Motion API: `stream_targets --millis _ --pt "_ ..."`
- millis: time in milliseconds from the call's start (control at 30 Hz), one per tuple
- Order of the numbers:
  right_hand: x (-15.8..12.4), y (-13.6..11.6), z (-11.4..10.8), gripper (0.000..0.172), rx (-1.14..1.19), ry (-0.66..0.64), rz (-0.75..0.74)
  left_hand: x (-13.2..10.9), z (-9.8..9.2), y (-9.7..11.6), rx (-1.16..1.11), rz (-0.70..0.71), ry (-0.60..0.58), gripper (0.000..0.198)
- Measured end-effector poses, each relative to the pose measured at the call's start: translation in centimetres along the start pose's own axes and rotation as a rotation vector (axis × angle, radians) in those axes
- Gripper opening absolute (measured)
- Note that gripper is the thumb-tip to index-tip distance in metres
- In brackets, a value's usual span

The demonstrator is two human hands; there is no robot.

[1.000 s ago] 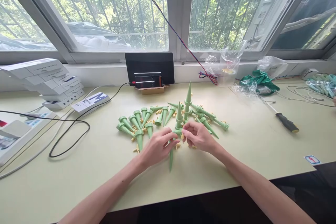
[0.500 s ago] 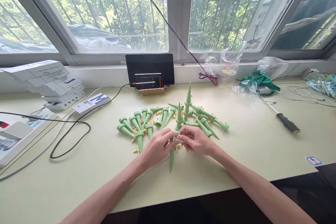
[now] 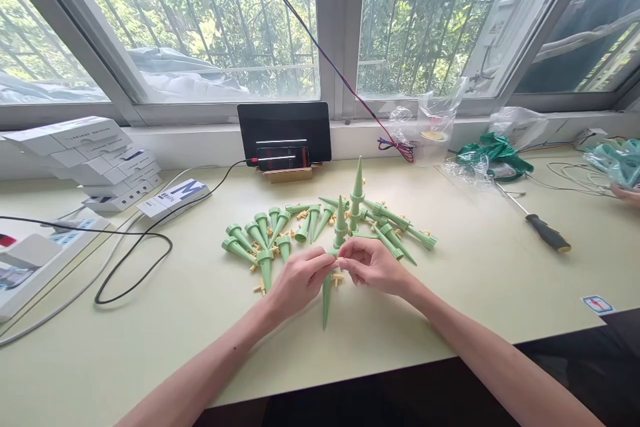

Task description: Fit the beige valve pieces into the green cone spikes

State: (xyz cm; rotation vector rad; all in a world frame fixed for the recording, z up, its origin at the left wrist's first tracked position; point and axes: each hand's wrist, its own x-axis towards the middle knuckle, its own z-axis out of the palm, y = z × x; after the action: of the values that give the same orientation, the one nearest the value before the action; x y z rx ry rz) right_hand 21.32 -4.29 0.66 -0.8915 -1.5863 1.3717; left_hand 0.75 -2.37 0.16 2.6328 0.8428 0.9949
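Observation:
My left hand (image 3: 301, 278) is closed, with its fingertips around the upper part of a green plastic watering spike (image 3: 326, 303). The spike's tapered point is turned down toward me, and its cap is mostly hidden by fingers. Against it, my right hand (image 3: 373, 265) pinches a small yellow plastic valve (image 3: 339, 259), largely covered by the fingertips. Another yellow valve (image 3: 338, 279) shows just below the hands. Beyond them, two green spikes stand point up, one a tall spike (image 3: 357, 187) and one a shorter spike (image 3: 341, 220).
Several green spikes (image 3: 257, 232) and yellow valves lie around my hands. At right are a screwdriver (image 3: 547, 233), a green bag (image 3: 495, 157) and another person's hand (image 3: 627, 195). A tablet (image 3: 285, 127) with a phone stands behind; white boxes (image 3: 95, 160) and a power strip (image 3: 47, 267) are left.
My fingertips have shifted slightly and drawn closer together around the yellow valve. At the far right, another person's hand has come into view by the pale green bundle.

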Motion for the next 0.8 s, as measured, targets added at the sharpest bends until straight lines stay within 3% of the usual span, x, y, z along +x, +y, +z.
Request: stream_targets --millis 467,633,800 --pt "-0.05 0.17 -0.23 0.024 -0.096 0.074 -0.047 0.07 -0.09 0.33 -0.024 -0.052 -0.020 0.029" --pt "0.02 0.30 -0.60 0.021 -0.074 0.196 -0.090 0.12 -0.13 0.26 0.022 -0.142 -0.037 0.014" --pt "0.07 0.28 -0.83 0.026 -0.090 0.290 -0.082 0.15 -0.06 0.34 0.029 -0.214 -0.085 0.016"
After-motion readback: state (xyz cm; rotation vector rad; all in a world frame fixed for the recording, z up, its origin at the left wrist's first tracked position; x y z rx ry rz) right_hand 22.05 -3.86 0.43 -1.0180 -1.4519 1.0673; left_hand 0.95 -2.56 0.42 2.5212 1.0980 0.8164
